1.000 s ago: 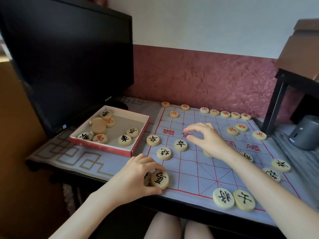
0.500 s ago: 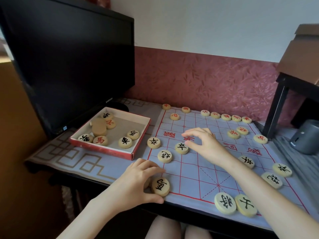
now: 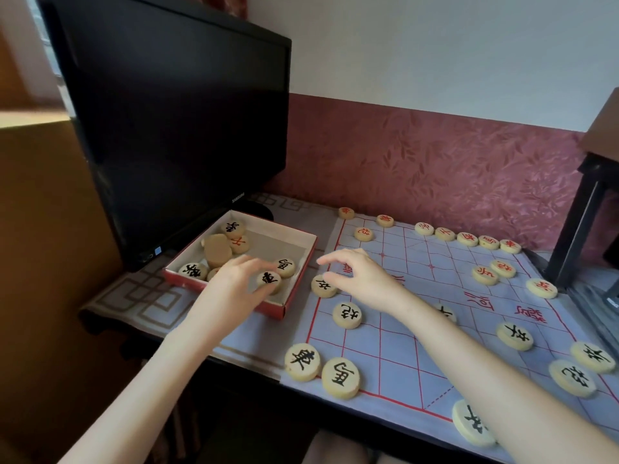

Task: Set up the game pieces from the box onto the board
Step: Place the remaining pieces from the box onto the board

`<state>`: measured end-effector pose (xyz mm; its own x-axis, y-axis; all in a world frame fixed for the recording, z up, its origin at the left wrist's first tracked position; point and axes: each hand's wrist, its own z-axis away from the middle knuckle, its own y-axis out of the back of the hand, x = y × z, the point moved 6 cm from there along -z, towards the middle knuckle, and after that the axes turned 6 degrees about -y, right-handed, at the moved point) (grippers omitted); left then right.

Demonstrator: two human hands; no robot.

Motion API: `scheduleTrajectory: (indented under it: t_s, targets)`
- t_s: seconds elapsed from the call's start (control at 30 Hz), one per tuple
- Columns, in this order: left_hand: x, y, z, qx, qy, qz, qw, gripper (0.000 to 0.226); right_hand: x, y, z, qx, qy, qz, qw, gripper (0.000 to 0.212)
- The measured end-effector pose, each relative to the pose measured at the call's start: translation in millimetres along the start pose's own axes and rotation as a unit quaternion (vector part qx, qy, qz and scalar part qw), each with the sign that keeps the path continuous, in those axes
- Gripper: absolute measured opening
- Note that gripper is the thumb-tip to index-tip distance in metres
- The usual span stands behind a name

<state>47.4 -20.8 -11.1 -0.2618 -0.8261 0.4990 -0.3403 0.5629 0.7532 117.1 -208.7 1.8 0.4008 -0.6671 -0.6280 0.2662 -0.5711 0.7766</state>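
Moved from the xiangqi board (image 3: 378, 356) corner, my left hand (image 3: 234, 283) is now inside the box (image 3: 281, 226), fingers bracketing a black xiangqi piece (image 3: 269, 282); I cannot tell if it grips. My right hand (image 3: 361, 276) hovers slack, empty. Hazard: an incomplete pinch drops the piece.

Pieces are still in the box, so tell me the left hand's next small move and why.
Probably pinch and lift the black-marked piece in the box: the left hand hovers at it, fingers beside it, and several pieces still lie there, off the board.

Matt pale wooden pieces (image 3: 341, 378), a creased cloth board (image 3: 402, 349) (soft-looking), cardboard box (image 3: 298, 279), glossy black monitor (image 3: 187, 122).
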Motion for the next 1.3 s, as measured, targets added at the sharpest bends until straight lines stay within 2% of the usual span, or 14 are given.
scheduleTrajectory:
  t_s: [0.1, 0.2, 0.33, 0.47, 0.57, 0.63, 0.8, 0.97, 1.3]
  targets:
    - [-18.2, -10.2, -15.2, -0.022, 0.057, -0.03, 0.998, 0.042, -12.8, -11.8, -20.7, -0.023, -0.015, 0.01, 1.0, 0.033]
    - [-29.7, -24.4, -24.2, -0.062, 0.101, -0.037, 0.992, 0.056, -19.8, -28.0, -47.5, -0.04, -0.022, 0.07, 0.996, 0.042]
    - [-31.6, -31.5, -31.6, -0.078, 0.132, -0.024, 0.988, 0.064, -24.3, -52.8, -76.5, -0.087, -0.038, 0.139, 0.986, 0.053]
    - [-37.7, -34.6, -34.3, -0.11, 0.161, -0.028, 0.98, 0.057, -27.5, -69.1, -91.1, -0.088, -0.048, 0.191, 0.977, 0.056]
    - [-38.6, -32.5, -34.1, -0.091, 0.175, -0.023, 0.98, 0.045, -24.8, -70.2, -94.1, -0.052, -0.046, 0.148, 0.987, 0.055]
    - [-39.1, -30.0, -34.3, -0.073, 0.179, -0.011, 0.981, 0.046, -23.5, -65.7, -90.8, -0.034, -0.04, 0.107, 0.993, 0.055]
    - [-31.3, -18.9, -39.2, -0.04, 0.149, 0.023, 0.988, 0.051, -24.1, -29.8, -71.6, 0.053, -0.011, 0.006, 0.999, 0.047]
    - [8.5, -14.4, -43.5, 0.01, 0.1, 0.06, 0.993, 0.046, -9.2, 19.7, -31.3, 0.086, -0.017, -0.013, 0.996, 0.047]
    - [140.6, -83.9, -47.2, -0.09, -0.016, 0.101, 0.991, 0.037, 82.9, 104.7, 113.0, 0.146, -0.147, -0.008, 0.978, 0.048]
